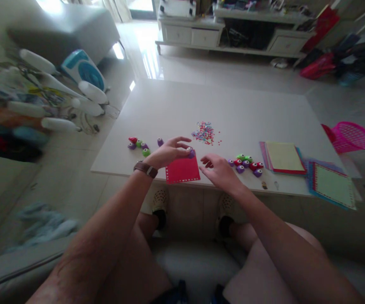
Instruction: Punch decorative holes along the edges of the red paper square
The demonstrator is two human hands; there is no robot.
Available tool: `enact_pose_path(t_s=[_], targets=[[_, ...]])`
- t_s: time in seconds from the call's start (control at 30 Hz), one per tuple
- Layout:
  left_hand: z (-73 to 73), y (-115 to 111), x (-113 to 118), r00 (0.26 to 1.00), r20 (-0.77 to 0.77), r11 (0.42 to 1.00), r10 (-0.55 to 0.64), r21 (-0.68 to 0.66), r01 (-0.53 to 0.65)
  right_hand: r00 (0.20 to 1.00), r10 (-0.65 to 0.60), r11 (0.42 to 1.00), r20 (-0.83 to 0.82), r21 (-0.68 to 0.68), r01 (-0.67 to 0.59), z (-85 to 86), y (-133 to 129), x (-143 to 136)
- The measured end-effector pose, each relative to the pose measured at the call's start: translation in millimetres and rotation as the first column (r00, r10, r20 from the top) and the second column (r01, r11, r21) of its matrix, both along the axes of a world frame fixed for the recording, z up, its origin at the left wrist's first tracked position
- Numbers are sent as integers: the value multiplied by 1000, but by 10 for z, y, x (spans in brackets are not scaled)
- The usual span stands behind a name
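Note:
My left hand point(168, 153), with a brown watch at the wrist, reaches over a red sheet of paper point(182, 170). Between its thumb and fingers it grips a small purple craft punch point(191, 154) with a white top, at the sheet's upper right. A row of small punched holes runs along the sheet's lower edge, and more marks show on its left side. Just right of the sheet, my right hand point(216, 169) hovers with loosely bent fingers, thumb apart, and nothing visible in them. Behind the sheet lies a heap of coloured paper bits point(205, 133).
Several punches point(139, 145) lie left of the sheet, with a lone purple one point(160, 142) nearby. More punches point(246, 164) cluster at right. Stacked coloured paper point(283, 157) and hole-edged sheets point(334, 185) sit further right, near a pink basket point(355, 136). The white table's front edge is close.

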State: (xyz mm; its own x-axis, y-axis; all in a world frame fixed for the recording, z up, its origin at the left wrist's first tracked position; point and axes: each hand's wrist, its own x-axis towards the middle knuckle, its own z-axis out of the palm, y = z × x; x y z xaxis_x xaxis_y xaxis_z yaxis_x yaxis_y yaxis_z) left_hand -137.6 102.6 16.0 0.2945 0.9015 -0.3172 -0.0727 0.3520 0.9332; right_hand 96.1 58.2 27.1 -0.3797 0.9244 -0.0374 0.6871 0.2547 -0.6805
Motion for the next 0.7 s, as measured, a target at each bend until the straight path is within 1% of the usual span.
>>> enact_pose_path(t_s=[0.07,0.1,0.17,0.2,0.3,0.4,0.47,0.5,0.53,0.57,0.6,0.67,0.7], targets=[[-44,33,137,997,80,1000,-22,15,20,974,-100,994,-202,-55,91,-50,66,38],[-65,54,209,994,105,999,-31,28,28,952,-126,991,-280,-86,106,-75,93,51],[-107,101,344,991,123,998,-59,43,54,914,-146,987,-378,-113,111,-128,148,68],[-128,125,402,990,120,997,-74,47,69,904,-150,987,-400,-107,116,-157,179,74],[-200,193,521,990,90,992,-112,63,106,904,-164,986,-394,-53,155,-256,285,98],[-282,258,553,990,20,985,-142,98,140,931,-142,988,-337,8,153,-335,383,140],[-334,291,532,981,-76,976,-177,115,185,959,-122,989,-256,47,139,-362,423,180],[-357,300,510,968,-154,968,-200,120,219,974,-110,990,-200,60,125,-371,434,202],[-378,303,482,941,-260,959,-215,127,254,986,-93,993,-135,65,103,-379,437,223],[-396,298,448,895,-393,948,-210,140,284,995,-73,995,-70,62,77,-389,433,241],[-411,286,409,823,-539,938,-179,159,309,999,-49,997,-8,51,50,-402,423,256],[-437,245,323,615,-785,918,-74,188,350,996,0,1000,91,26,-2,-433,385,272],[-449,220,278,509,-860,912,-29,186,365,992,22,1000,126,15,-24,-450,361,273]])
